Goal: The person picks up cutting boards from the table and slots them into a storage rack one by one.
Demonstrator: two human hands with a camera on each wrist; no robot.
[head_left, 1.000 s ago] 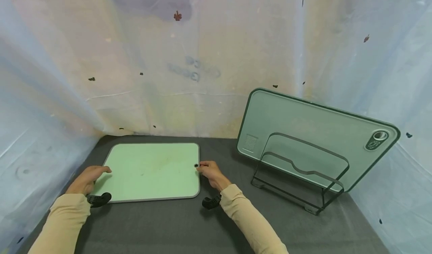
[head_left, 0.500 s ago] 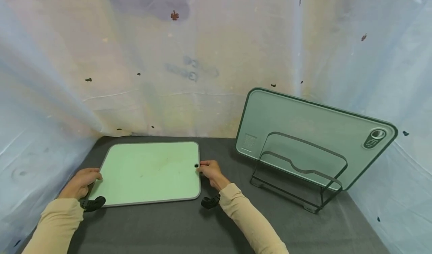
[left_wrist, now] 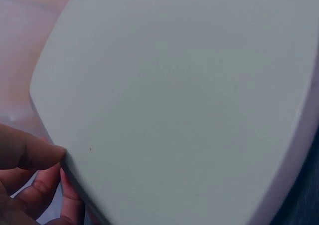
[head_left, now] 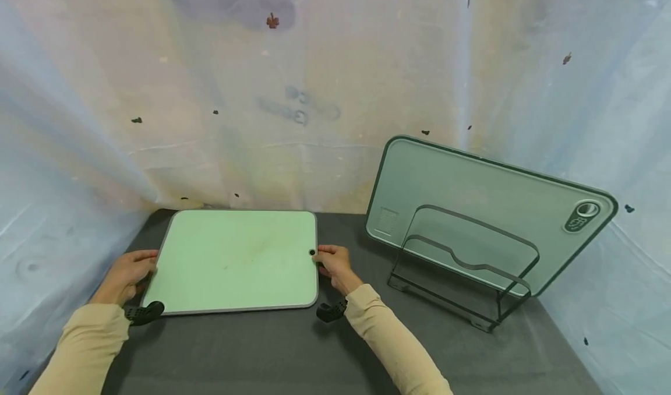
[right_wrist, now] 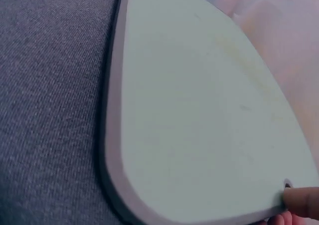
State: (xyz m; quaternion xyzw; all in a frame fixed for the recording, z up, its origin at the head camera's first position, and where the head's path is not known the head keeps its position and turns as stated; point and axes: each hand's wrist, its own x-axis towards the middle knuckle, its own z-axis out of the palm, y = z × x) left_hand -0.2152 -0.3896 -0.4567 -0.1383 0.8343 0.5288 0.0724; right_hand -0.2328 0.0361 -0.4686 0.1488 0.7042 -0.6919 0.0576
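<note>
A light green cutting board [head_left: 236, 261] with a grey rim lies level between both hands, a small hole near its right edge. My left hand [head_left: 124, 275] grips the left edge; in the left wrist view its thumb [left_wrist: 35, 152] presses the rim while the other fingers curl underneath. On the opposite side, my right hand [head_left: 336, 267] pinches the right edge beside the hole. The right wrist view has that thumb [right_wrist: 301, 201] on top by the hole, with fingertips showing below the edge. The fingers under the board are mostly hidden.
To the right, a black wire rack [head_left: 466, 265] holds a larger, darker green cutting board [head_left: 472, 191] leaning on its long side. Grey cloth [head_left: 251, 354] covers the table. Translucent plastic sheeting [head_left: 346, 92] hangs behind and at both sides.
My left hand has shifted outward from over the board's top to its left edge. The board now appears larger, its far edge higher in the head view, and slightly further right with my right hand.
</note>
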